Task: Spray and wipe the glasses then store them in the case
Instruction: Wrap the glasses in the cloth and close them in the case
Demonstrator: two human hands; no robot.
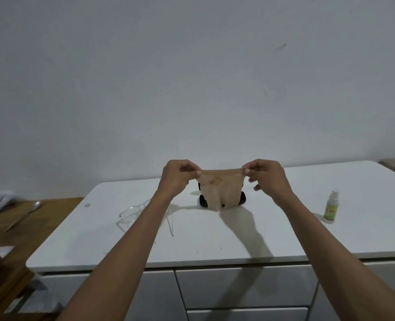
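Above the black case point(222, 198), both hands' fingers point(193, 173) pinch the cloth's point(222, 189) top corners; keeping it taut should unfold it cleanly.

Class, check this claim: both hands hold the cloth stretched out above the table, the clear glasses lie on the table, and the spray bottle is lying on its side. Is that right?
Not quite. The head view shows the spray bottle standing upright on the table, not lying on its side. The rest holds: left hand and right hand pinch the cloth; the glasses lie there.

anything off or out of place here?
One thing: the cloth, pinched by its top corners between left hand and right hand, has a darker mark near its upper left; stain or print, cannot tell. Glasses lie on the white table, spray bottle upright, no spill visible.
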